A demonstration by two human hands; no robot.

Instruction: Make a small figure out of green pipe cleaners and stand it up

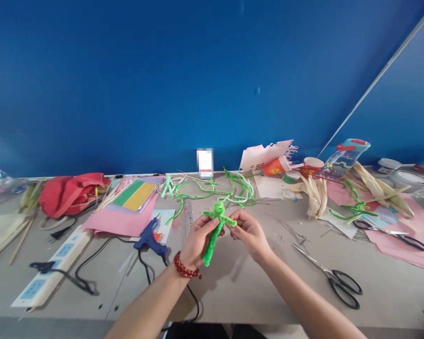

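Both hands hold a green pipe cleaner figure [214, 239] above the table. It has a coiled round head, two short arms and a long thick body hanging toward me. My left hand [198, 234] closes round the body, its thumb pressed on the chest. With bent fingers, my right hand [250, 231] pinches the tip of the arm on the right. Loose green pipe cleaners [238, 186] lie behind the figure, near the wall. Left of my left hand sits a blue glue gun [151, 238], and a clear ruler [188, 214] lies just beyond that hand.
Black-handled scissors [339, 280] lie at right, with a second pair [392, 233] on pink paper. A white power strip [51, 268] and black cords run along the left. Coloured sheets [134, 195], a red bag [72, 193], paper cups [276, 165] and dried husks [314, 195] line the back.
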